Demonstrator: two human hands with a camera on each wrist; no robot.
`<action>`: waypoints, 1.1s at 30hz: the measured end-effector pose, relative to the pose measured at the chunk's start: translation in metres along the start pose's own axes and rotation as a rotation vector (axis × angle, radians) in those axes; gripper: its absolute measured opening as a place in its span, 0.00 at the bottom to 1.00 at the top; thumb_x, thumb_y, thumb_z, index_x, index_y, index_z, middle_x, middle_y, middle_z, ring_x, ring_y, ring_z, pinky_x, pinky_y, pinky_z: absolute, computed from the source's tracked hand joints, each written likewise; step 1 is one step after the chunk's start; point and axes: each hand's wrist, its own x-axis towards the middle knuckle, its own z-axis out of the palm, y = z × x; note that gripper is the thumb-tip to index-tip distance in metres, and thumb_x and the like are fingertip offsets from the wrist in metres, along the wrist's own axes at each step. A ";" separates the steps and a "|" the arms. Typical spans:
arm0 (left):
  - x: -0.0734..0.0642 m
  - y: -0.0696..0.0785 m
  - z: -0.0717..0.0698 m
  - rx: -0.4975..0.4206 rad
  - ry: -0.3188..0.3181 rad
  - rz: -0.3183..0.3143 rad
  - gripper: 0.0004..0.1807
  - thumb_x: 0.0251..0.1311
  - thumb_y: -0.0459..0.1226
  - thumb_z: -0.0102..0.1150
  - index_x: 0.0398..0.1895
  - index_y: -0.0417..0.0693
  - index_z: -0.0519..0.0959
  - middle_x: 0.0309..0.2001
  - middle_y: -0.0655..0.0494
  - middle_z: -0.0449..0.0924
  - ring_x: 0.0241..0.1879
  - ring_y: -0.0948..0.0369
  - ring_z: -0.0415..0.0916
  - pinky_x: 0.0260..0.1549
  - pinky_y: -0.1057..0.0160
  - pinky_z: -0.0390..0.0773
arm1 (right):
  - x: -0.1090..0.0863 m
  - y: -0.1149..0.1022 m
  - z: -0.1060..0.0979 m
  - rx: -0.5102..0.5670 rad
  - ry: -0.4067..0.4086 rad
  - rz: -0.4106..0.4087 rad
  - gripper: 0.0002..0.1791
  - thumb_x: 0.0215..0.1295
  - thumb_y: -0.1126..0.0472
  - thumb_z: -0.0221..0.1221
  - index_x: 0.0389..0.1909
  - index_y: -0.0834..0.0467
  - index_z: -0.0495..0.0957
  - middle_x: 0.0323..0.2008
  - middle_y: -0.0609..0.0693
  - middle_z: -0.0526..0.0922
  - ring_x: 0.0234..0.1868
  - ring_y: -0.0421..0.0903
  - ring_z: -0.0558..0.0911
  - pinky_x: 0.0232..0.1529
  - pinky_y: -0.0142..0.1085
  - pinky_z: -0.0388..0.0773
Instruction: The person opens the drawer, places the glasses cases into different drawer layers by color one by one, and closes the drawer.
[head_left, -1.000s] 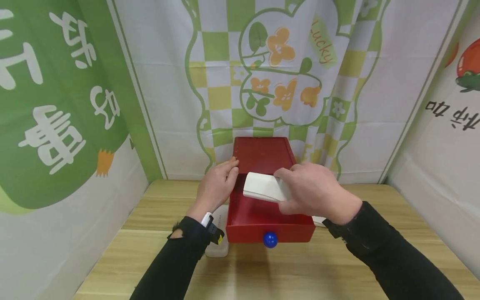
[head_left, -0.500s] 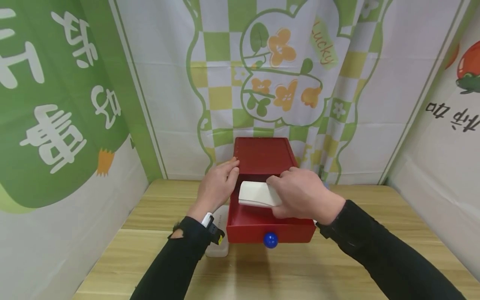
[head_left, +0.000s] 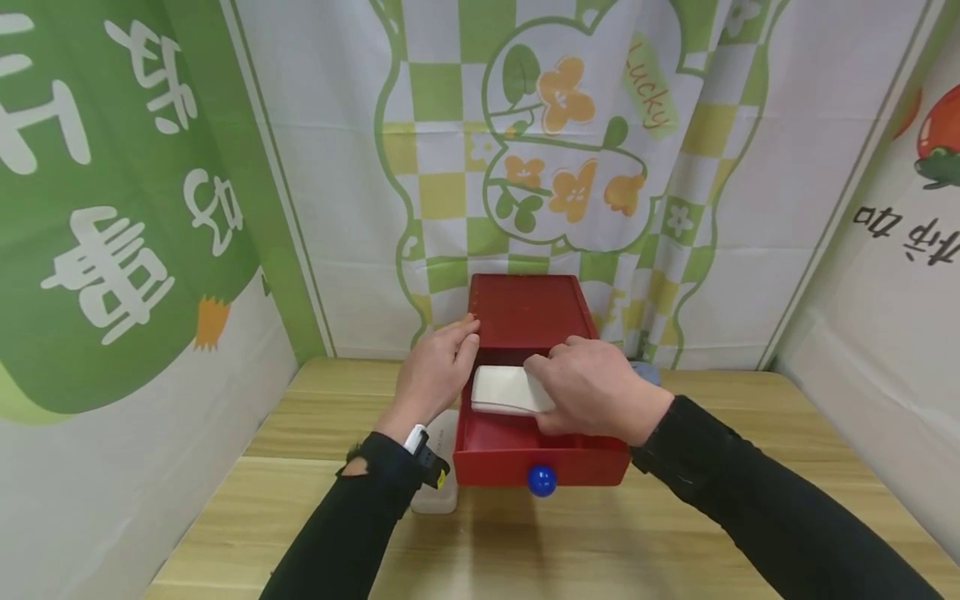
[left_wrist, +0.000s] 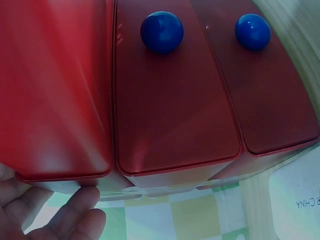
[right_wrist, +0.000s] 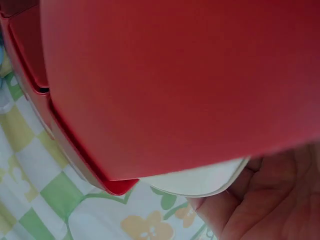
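Note:
A red drawer cabinet (head_left: 532, 310) stands at the back of the table, its top drawer (head_left: 510, 468) pulled out, with a blue knob in front. My right hand (head_left: 596, 387) grips a white flat case with rounded corners (head_left: 504, 390), low within the drawer. In the right wrist view the drawer's wall hides most of the case (right_wrist: 200, 180). Against the cabinet's left side rests my left hand (head_left: 435, 367), fingers extended. The left wrist view shows its fingertips (left_wrist: 82, 202) at the drawer's side, and two closed drawers below, each with a blue knob (left_wrist: 162, 32).
A white rounded box (head_left: 435, 496) lies on the wooden table (head_left: 337, 533), left of the drawer and partly under my left wrist. Something bluish-grey (head_left: 647, 372) shows behind my right hand. A printed cloth (head_left: 570, 167) hangs close behind the cabinet.
My right hand has moved left and down with the white case, bringing it lower into the open drawer. My left hand stays at the cabinet's side.

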 end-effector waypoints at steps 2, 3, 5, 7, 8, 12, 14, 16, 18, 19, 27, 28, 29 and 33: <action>0.000 0.000 0.000 -0.001 0.000 0.000 0.24 0.80 0.45 0.48 0.71 0.45 0.76 0.72 0.52 0.75 0.72 0.52 0.72 0.68 0.48 0.74 | 0.001 0.001 0.001 0.004 -0.017 0.000 0.28 0.55 0.36 0.72 0.48 0.52 0.82 0.33 0.47 0.87 0.32 0.45 0.80 0.33 0.38 0.83; 0.000 0.000 0.000 -0.001 -0.001 -0.001 0.24 0.80 0.45 0.48 0.71 0.46 0.76 0.72 0.52 0.75 0.72 0.52 0.72 0.68 0.48 0.74 | 0.002 0.001 0.002 0.010 -0.028 0.001 0.29 0.55 0.36 0.72 0.49 0.52 0.82 0.33 0.47 0.87 0.33 0.45 0.80 0.33 0.38 0.83; -0.001 0.000 0.000 -0.002 -0.001 -0.002 0.24 0.80 0.46 0.48 0.71 0.46 0.77 0.72 0.52 0.75 0.72 0.53 0.72 0.68 0.48 0.74 | 0.004 0.002 0.004 0.022 -0.046 0.000 0.28 0.56 0.37 0.72 0.49 0.52 0.82 0.33 0.47 0.87 0.33 0.45 0.80 0.34 0.38 0.83; -0.001 -0.001 0.000 -0.004 0.000 -0.003 0.24 0.80 0.46 0.48 0.71 0.46 0.77 0.72 0.52 0.75 0.72 0.52 0.72 0.68 0.48 0.74 | 0.005 0.003 0.006 0.045 -0.063 -0.004 0.28 0.56 0.38 0.72 0.50 0.52 0.81 0.33 0.47 0.87 0.34 0.45 0.80 0.35 0.39 0.83; -0.001 -0.001 0.000 -0.005 0.000 -0.003 0.24 0.80 0.46 0.47 0.71 0.46 0.77 0.72 0.52 0.75 0.72 0.52 0.72 0.69 0.48 0.74 | 0.006 0.003 0.007 0.060 -0.070 -0.007 0.28 0.57 0.39 0.73 0.50 0.52 0.81 0.34 0.47 0.87 0.34 0.46 0.81 0.36 0.39 0.84; -0.001 -0.002 0.000 -0.008 -0.002 -0.008 0.25 0.80 0.46 0.47 0.71 0.46 0.77 0.72 0.53 0.74 0.72 0.53 0.72 0.69 0.48 0.74 | 0.007 0.005 0.014 0.108 -0.092 -0.024 0.28 0.59 0.40 0.72 0.53 0.52 0.79 0.36 0.47 0.88 0.36 0.46 0.83 0.41 0.41 0.86; -0.001 -0.001 0.000 -0.007 -0.002 -0.007 0.24 0.80 0.46 0.47 0.71 0.46 0.77 0.72 0.53 0.74 0.72 0.53 0.72 0.69 0.48 0.74 | 0.006 0.006 0.017 0.123 -0.095 -0.034 0.28 0.60 0.41 0.71 0.55 0.52 0.79 0.37 0.47 0.88 0.37 0.46 0.84 0.44 0.42 0.87; 0.000 -0.002 0.001 -0.005 -0.001 -0.005 0.24 0.80 0.46 0.47 0.71 0.46 0.77 0.72 0.53 0.74 0.72 0.53 0.72 0.69 0.48 0.74 | 0.006 0.008 0.020 0.129 -0.095 -0.044 0.28 0.62 0.42 0.71 0.57 0.52 0.78 0.37 0.47 0.88 0.38 0.47 0.84 0.45 0.43 0.87; 0.000 -0.001 0.001 -0.002 0.002 0.001 0.24 0.80 0.45 0.47 0.71 0.46 0.77 0.72 0.53 0.75 0.72 0.53 0.72 0.68 0.48 0.74 | 0.006 0.009 0.022 0.136 -0.092 -0.052 0.28 0.63 0.43 0.70 0.59 0.52 0.77 0.38 0.47 0.88 0.38 0.47 0.84 0.46 0.44 0.87; 0.000 -0.001 0.001 -0.001 0.004 0.004 0.24 0.80 0.45 0.47 0.71 0.46 0.77 0.72 0.52 0.75 0.72 0.53 0.72 0.68 0.48 0.74 | 0.006 0.009 0.023 0.135 -0.091 -0.057 0.28 0.63 0.44 0.70 0.59 0.52 0.77 0.38 0.47 0.88 0.38 0.47 0.85 0.46 0.43 0.88; 0.000 0.000 0.000 0.003 0.005 0.003 0.24 0.80 0.46 0.46 0.71 0.45 0.77 0.72 0.52 0.75 0.72 0.53 0.72 0.69 0.48 0.74 | 0.006 0.011 0.028 0.131 -0.086 -0.070 0.31 0.65 0.45 0.70 0.64 0.52 0.75 0.44 0.49 0.89 0.44 0.48 0.86 0.51 0.45 0.87; 0.000 0.000 0.000 0.002 0.005 0.002 0.24 0.80 0.46 0.46 0.71 0.45 0.77 0.72 0.52 0.75 0.72 0.53 0.72 0.69 0.48 0.74 | 0.006 0.011 0.029 0.132 -0.081 -0.072 0.31 0.65 0.45 0.70 0.65 0.52 0.75 0.45 0.49 0.89 0.45 0.49 0.87 0.51 0.46 0.87; 0.000 0.000 0.000 0.001 0.005 0.001 0.24 0.80 0.46 0.47 0.71 0.45 0.77 0.72 0.52 0.75 0.72 0.53 0.72 0.69 0.48 0.74 | 0.005 0.011 0.029 0.133 -0.077 -0.074 0.31 0.65 0.46 0.70 0.65 0.52 0.75 0.46 0.49 0.89 0.45 0.49 0.87 0.52 0.46 0.87; -0.001 0.000 -0.001 -0.004 0.005 0.001 0.24 0.80 0.45 0.47 0.71 0.45 0.77 0.72 0.52 0.75 0.72 0.52 0.72 0.69 0.48 0.74 | 0.003 0.011 0.031 0.125 -0.040 -0.088 0.31 0.66 0.46 0.69 0.66 0.52 0.75 0.48 0.50 0.89 0.48 0.49 0.87 0.52 0.45 0.87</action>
